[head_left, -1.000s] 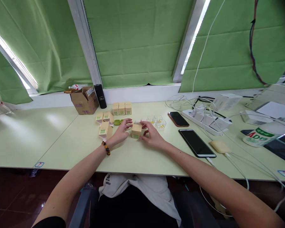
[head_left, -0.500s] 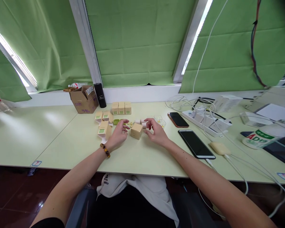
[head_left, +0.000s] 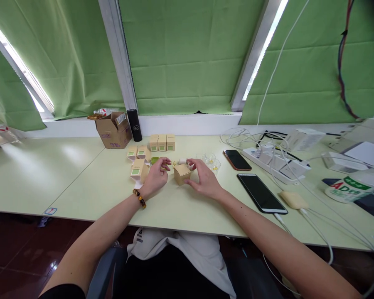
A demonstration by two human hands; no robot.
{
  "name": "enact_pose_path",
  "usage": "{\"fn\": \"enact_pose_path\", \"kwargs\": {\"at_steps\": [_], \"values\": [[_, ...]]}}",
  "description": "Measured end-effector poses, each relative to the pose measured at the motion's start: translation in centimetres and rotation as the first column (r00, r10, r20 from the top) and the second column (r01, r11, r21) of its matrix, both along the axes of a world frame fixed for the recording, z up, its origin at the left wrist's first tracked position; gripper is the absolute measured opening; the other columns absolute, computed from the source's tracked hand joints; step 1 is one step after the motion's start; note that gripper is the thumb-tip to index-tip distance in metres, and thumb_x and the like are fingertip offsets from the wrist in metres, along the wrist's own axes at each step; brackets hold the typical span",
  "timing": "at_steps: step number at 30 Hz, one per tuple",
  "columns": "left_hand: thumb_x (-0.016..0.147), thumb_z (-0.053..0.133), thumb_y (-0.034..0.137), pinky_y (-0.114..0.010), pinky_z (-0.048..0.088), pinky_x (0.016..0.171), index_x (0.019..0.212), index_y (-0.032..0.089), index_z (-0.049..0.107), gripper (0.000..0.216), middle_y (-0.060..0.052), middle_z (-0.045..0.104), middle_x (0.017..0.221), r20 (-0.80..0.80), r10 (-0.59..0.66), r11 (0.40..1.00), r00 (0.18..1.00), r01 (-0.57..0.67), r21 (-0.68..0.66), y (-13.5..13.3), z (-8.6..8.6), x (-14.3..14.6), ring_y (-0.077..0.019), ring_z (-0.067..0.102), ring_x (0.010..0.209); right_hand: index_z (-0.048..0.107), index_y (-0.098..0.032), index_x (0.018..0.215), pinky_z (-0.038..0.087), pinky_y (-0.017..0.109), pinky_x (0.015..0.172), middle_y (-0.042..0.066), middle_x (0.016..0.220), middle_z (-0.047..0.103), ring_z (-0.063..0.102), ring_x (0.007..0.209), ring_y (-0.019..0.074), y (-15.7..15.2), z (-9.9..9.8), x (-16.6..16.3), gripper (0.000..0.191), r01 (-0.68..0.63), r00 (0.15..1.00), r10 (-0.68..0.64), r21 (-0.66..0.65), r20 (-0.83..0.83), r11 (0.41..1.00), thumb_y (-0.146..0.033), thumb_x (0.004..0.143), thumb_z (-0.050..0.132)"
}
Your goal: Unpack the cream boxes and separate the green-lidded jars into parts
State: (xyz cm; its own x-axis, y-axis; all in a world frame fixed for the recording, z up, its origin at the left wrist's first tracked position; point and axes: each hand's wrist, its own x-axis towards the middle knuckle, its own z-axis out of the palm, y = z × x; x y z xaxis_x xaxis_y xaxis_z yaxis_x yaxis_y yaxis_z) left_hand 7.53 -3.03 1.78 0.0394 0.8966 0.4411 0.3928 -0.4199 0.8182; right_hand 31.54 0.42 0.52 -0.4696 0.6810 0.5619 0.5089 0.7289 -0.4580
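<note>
A small tan cube box (head_left: pixel 182 173) stands on the pale green table (head_left: pixel 81 178), between my two hands. My left hand (head_left: pixel 156 176), with a bead bracelet on its wrist, rests left of the box. Its fingers are curled and pinched together over small yellow bits (head_left: pixel 173 163) near a green lid (head_left: pixel 154 159); what they hold is hidden. My right hand (head_left: pixel 205 180) lies right of the box with fingers apart. Its thumb is beside the box and its forefinger reaches toward a small white bottle (head_left: pixel 183 160).
More tan boxes: three in a row (head_left: pixel 162 143) behind, others (head_left: pixel 139 168) at the left. Clear cups (head_left: pixel 213 162), two phones (head_left: pixel 237 160) (head_left: pixel 262 193), a power strip (head_left: pixel 277 164) and cables at the right. A cardboard box (head_left: pixel 114 132) and black flask (head_left: pixel 134 125) stand by the window.
Both hands were on the tan box a second ago and have let go of it. The box has been turned so its green label no longer faces me. My left fingers curled near the small bits.
</note>
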Motion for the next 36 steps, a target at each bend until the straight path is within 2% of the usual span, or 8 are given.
{"fn": "enact_pose_path", "kwargs": {"at_steps": [4, 8, 15, 19, 25, 28, 32, 36], "values": [[0.083, 0.052, 0.001, -0.038, 0.059, 0.089, 0.12, 0.02, 0.056, 0.042, -0.009, 0.067, 0.117, -0.054, -0.028, 1.0, 0.998, 0.028, 0.003, 0.1, -0.1, 0.1, -0.018, 0.069, 0.097, 0.039, -0.026, 0.151, 0.057, 0.056, 0.092, 0.018, 0.135, 0.058, 0.063, 0.118, 0.0413, -1.0, -0.8, -1.7, 0.088, 0.093, 0.995, -0.095, 0.056, 0.024, 0.994, -0.056, 0.08, 0.082], [0.084, 0.053, 0.002, -0.041, 0.058, 0.095, 0.125, 0.021, 0.054, 0.046, -0.01, 0.066, 0.123, -0.122, -0.02, 1.0, 0.992, 0.022, 0.019, -0.2, -0.4, 0.3, -0.0196, 0.067, 0.104, 0.034, -0.025, 0.152, 0.056, 0.058, 0.093, 0.019, 0.134, 0.06, 0.063, 0.118, 0.0416, -1.1, -1.6, -2.5, 0.076, 0.105, 0.993, -0.108, 0.07, 0.049, 0.992, -0.048, 0.09, 0.072], [0.08, 0.057, 0.002, -0.045, 0.053, 0.104, 0.138, 0.024, 0.049, 0.062, -0.012, 0.058, 0.141, -0.186, -0.055, 0.998, 0.981, 0.06, 0.018, -0.4, -0.6, 0.1, -0.0242, 0.061, 0.121, 0.031, -0.027, 0.15, 0.058, 0.051, 0.092, 0.014, 0.135, 0.063, 0.066, 0.115, 0.0329, -0.5, -1.4, -1.4, 0.074, -0.011, 0.999, 0.005, -0.146, -0.047, 0.989, -0.024, 0.085, 0.066], [0.082, 0.057, 0.005, -0.047, 0.05, 0.11, 0.141, 0.024, 0.047, 0.063, -0.013, 0.055, 0.145, -0.21, -0.106, 0.992, 0.972, 0.118, 0.043, -0.4, -0.3, 0.0, -0.0255, 0.058, 0.128, 0.033, -0.03, 0.149, 0.057, 0.047, 0.094, 0.01, 0.129, 0.065, 0.067, 0.114, 0.0299, -0.1, -1.7, -1.3, 0.075, -0.063, 0.994, 0.039, -0.233, -0.104, 0.97, -0.024, 0.083, 0.07], [0.092, 0.064, 0.02, -0.052, 0.041, 0.123, 0.152, 0.025, 0.042, 0.064, -0.013, 0.052, 0.153, -0.318, -0.202, 0.972, 0.926, 0.23, 0.053, -0.8, -0.1, 0.2, -0.0299, 0.051, 0.142, 0.037, -0.03, 0.143, 0.056, 0.045, 0.091, 0.007, 0.118, 0.071, 0.069, 0.103, 0.0263, 0.2, -2.0, -1.6, 0.066, -0.135, 0.98, 0.079, -0.32, -0.181, 0.938, -0.028, 0.086, 0.07], [0.092, 0.067, 0.022, -0.053, 0.04, 0.122, 0.153, 0.025, 0.043, 0.065, -0.013, 0.054, 0.153, -0.32, -0.197, 0.976, 0.927, 0.215, 0.023, -1.0, 0.1, 0.3, -0.0317, 0.051, 0.142, 0.038, -0.03, 0.141, 0.055, 0.048, 0.095, 0.008, 0.123, 0.071, 0.068, 0.11, 0.027, 0.2, -1.9, -1.6, 0.063, -0.165, 0.971, 0.097, -0.313, -0.22, 0.935, -0.027, 0.086, 0.071], [0.093, 0.066, 0.023, -0.05, 0.05, 0.112, 0.15, 0.025, 0.046, 0.061, -0.014, 0.055, 0.15, -0.274, -0.173, 0.984, 0.946, 0.176, -0.015, -1.1, 0.3, 0.4, -0.0315, 0.054, 0.137, 0.043, -0.027, 0.136, 0.055, 0.049, 0.098, 0.012, 0.136, 0.065, 0.066, 0.115, 0.0268, 0.1, -1.7, -1.6, 0.056, -0.176, 0.962, 0.104, -0.281, -0.253, 0.943, -0.027, 0.087, 0.07], [0.093, 0.067, 0.022, -0.049, 0.051, 0.111, 0.15, 0.027, 0.046, 0.061, -0.012, 0.055, 0.15, -0.244, -0.189, 0.982, 0.951, 0.188, -0.029, -1.1, 0.1, 0.5, -0.03, 0.053, 0.139, 0.045, -0.027, 0.139, 0.056, 0.048, 0.1, 0.011, 0.135, 0.064, 0.065, 0.117, 0.0265, -0.3, -1.4, -1.6, 0.057, -0.199, 0.965, 0.138, -0.283, -0.222, 0.938, -0.028, 0.087, 0.069]]}}
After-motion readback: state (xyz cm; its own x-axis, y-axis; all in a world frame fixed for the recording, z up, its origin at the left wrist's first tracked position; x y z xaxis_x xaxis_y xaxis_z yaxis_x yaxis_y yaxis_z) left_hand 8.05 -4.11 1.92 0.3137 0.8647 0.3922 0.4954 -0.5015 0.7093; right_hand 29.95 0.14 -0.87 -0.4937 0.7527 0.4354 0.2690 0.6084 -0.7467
